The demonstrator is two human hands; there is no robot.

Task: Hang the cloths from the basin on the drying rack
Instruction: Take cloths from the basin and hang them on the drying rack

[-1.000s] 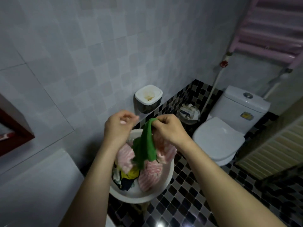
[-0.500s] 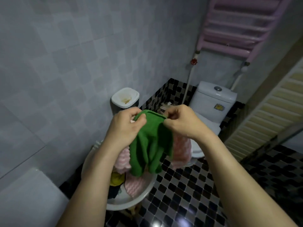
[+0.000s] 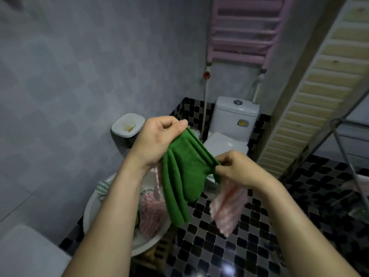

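Observation:
A green cloth (image 3: 184, 174) hangs stretched between my two hands above the floor. My left hand (image 3: 157, 139) pinches its upper corner, and my right hand (image 3: 237, 168) pinches the lower right corner. A pink-and-white cloth (image 3: 229, 204) dangles under my right hand, and a strip of it runs under my left wrist. The white basin (image 3: 90, 208) sits low at the left, holding a pink striped cloth (image 3: 151, 214) and a green-and-white cloth (image 3: 102, 187). A metal drying rack (image 3: 347, 148) shows at the right edge.
A white toilet (image 3: 234, 118) stands against the back wall, with a pink wall radiator (image 3: 245, 29) above it. A small white-lidded bin (image 3: 127, 125) sits by the tiled left wall. A slatted wooden panel (image 3: 319, 80) leans at right. The floor is black-and-white mosaic.
Both hands have lifted the green cloth clear of the basin and pulled it apart, the right hand dropping lower and rightward. The view has swung right, bringing the metal rack into sight.

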